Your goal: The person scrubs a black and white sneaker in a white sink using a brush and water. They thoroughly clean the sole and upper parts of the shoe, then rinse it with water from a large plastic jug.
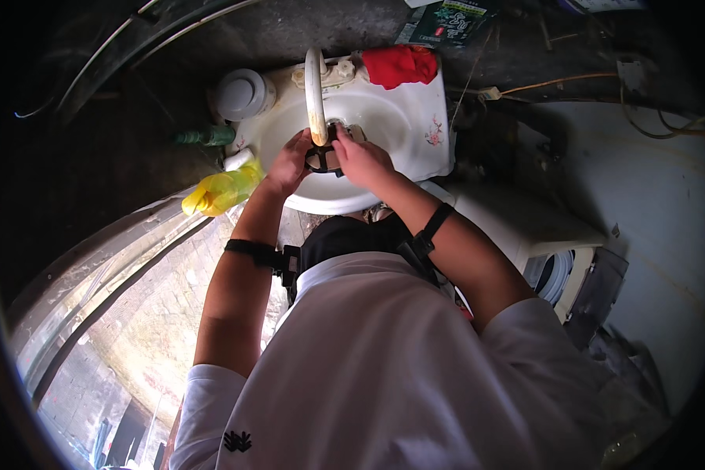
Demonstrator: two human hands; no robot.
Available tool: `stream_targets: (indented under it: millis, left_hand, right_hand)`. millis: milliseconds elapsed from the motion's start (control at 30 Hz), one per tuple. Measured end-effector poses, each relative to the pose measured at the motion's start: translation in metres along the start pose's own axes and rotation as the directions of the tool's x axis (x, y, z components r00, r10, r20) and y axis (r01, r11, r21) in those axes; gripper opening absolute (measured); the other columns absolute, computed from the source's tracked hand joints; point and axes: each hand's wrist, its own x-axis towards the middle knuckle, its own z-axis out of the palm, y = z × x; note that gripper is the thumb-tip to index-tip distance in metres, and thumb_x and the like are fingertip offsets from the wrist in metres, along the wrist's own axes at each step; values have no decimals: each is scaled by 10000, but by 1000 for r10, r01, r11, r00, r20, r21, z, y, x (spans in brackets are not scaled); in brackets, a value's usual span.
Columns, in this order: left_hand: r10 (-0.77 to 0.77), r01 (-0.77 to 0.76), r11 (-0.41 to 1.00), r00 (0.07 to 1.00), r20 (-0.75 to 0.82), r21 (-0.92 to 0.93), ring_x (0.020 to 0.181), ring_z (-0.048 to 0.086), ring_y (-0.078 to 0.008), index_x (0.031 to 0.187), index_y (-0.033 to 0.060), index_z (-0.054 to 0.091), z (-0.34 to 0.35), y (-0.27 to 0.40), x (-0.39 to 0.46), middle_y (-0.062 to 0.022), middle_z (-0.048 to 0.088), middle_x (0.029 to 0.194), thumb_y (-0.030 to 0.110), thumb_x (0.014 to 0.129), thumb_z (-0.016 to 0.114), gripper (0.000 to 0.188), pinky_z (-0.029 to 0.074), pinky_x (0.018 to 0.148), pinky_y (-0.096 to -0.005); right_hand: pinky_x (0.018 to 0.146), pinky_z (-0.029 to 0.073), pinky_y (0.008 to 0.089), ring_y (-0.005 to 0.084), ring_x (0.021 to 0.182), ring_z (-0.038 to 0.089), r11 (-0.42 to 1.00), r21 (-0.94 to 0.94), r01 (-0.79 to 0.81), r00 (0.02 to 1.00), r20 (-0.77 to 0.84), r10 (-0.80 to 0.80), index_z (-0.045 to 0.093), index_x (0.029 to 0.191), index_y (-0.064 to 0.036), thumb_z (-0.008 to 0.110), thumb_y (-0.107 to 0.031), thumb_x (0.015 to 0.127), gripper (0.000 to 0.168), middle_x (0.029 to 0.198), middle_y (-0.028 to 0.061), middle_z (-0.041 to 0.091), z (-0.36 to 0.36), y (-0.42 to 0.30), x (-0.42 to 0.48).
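Over the white ceramic washbasin point(398, 108), my left hand point(289, 164) grips the left edge of a black-and-beige object point(323, 160). From the right, my right hand point(361, 157) lies on the same object with its fingers over the top. Dark bands cross its beige surface; what it is exactly cannot be made out. The white curved faucet spout point(315, 97) passes in front and hides part of it. No stream of water can be made out.
Left of the basin stand a round white container point(241, 95), a green bottle point(208, 136) and a yellow-green plastic bottle point(222, 191). A red cloth point(398, 66) lies on the back rim beside the tap knobs point(345, 67). At right is a washing machine with an open lid point(596, 294).
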Motion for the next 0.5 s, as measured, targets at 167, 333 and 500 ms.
stream_targets:
  millis: [167, 333, 500]
  left_hand:
    - [-26, 27, 997, 1000, 6, -68, 1175, 698, -197, 1496, 60, 541, -16, -17, 4, -93, 688, 1343, 294, 1142, 479, 429, 569, 1022, -349]
    - [73, -71, 997, 993, 94, -27, 1272, 659, -212, 1563, 47, 468, -16, -24, 5, -117, 654, 1408, 375, 1173, 415, 512, 558, 1057, -380]
    - [32, -33, 999, 996, 89, 7, 1296, 645, -236, 1583, 49, 440, 1, -20, -7, -124, 634, 1430, 455, 1166, 416, 583, 548, 1082, -404]
  right_hand:
    - [814, 584, 559, 436, 898, 749, 999, -31, 11, 996, 86, -8, 473, 1582, -115, 454, -421, 1115, 559, 947, 236, 764, -13, 0, -12]
    - [795, 588, 552, 438, 889, 751, 987, -13, 159, 987, -30, -159, 435, 1609, -173, 421, -440, 1126, 552, 926, 208, 775, 1, -9, -14]
    - [827, 577, 562, 460, 926, 737, 996, -37, -84, 984, 152, 88, 492, 1582, -214, 440, -456, 1121, 524, 985, 223, 770, -23, -6, -10]
